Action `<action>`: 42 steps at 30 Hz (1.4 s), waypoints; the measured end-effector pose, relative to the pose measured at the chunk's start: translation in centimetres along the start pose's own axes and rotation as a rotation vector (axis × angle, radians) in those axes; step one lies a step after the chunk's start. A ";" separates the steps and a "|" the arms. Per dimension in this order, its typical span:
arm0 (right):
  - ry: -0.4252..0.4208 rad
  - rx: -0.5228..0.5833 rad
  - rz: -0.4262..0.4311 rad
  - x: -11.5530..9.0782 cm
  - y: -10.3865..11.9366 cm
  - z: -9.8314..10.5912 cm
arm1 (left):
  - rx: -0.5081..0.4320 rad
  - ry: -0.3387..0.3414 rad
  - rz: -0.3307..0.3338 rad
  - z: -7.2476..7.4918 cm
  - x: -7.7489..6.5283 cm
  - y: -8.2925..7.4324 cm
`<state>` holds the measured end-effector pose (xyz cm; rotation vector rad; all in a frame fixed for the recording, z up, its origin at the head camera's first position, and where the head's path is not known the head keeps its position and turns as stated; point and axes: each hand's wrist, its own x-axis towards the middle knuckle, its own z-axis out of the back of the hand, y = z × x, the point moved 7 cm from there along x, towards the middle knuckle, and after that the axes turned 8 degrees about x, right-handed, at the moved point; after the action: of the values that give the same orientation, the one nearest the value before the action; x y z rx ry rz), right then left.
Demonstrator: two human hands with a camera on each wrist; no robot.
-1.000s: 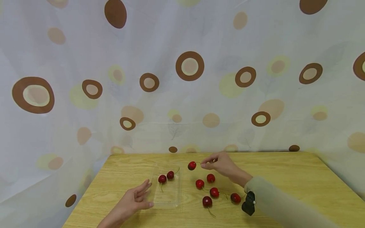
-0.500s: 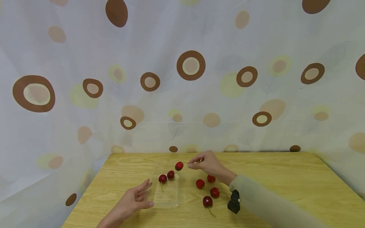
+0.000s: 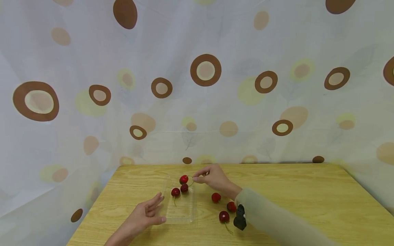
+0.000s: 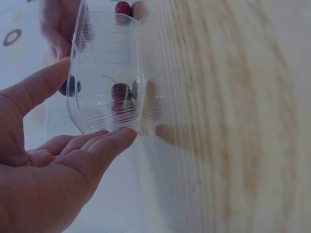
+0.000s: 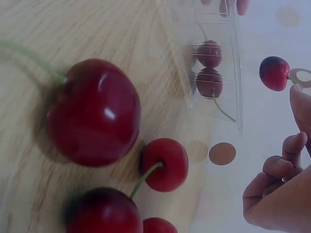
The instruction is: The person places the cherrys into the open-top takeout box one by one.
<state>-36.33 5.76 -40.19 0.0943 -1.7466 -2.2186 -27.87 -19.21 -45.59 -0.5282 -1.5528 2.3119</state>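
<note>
My right hand (image 3: 213,177) pinches a red cherry (image 3: 183,179) by its stem, over the far part of a clear plastic box (image 3: 184,214). The right wrist view shows this cherry (image 5: 274,74) hanging beyond the box rim, at the fingertips. Inside the box lie two darker cherries, a left one (image 3: 175,192) and a right one (image 3: 184,188), both with stems. My left hand (image 3: 143,215) rests at the box's left side with relaxed fingers. In the left wrist view its thumb (image 4: 56,80) is right at the rim and its fingertips lie along the lower edge.
Several loose cherries lie on the wooden table (image 3: 292,191) right of the box, among them a dark one (image 3: 224,216) near the front and a bright red one (image 3: 216,197). My right forearm passes over this group. A patterned curtain (image 3: 234,102) hangs behind the table.
My right hand has moved left with the cherry, from right of the box to over its far part. My left hand and the box have stayed in place.
</note>
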 end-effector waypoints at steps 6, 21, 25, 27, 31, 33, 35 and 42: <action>-0.013 0.001 0.001 0.5 -0.3 -0.9 | 0.000 -0.001 0.000 0.0 -0.1 0.0; -0.012 -0.038 0.007 1.1 -0.7 -2.5 | -0.023 0.008 -0.005 -0.1 -0.1 -0.1; -0.009 -0.046 0.035 1.1 -0.8 -2.8 | -0.039 0.011 -0.008 -0.2 -0.2 -0.3; -0.005 -0.039 0.036 1.2 -0.8 -3.0 | -0.046 0.013 -0.008 -0.2 -0.3 -0.3; -0.010 -0.041 0.035 1.5 -0.9 -3.2 | -0.039 0.014 -0.012 -0.2 -0.3 -0.4; -0.014 -0.041 0.037 1.5 -0.8 -3.3 | -0.033 0.011 -0.013 -0.2 -0.3 -0.4; -0.016 -0.039 0.043 1.5 -0.8 -3.4 | -0.029 0.010 -0.015 -0.1 -0.3 -0.4; -0.024 -0.042 0.064 1.5 -0.9 -3.8 | -0.033 0.006 -0.011 -0.2 -0.4 -0.4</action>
<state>-37.01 1.93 -41.80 0.0018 -1.6904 -2.2180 -27.45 -19.12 -45.27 -0.5330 -1.5893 2.2784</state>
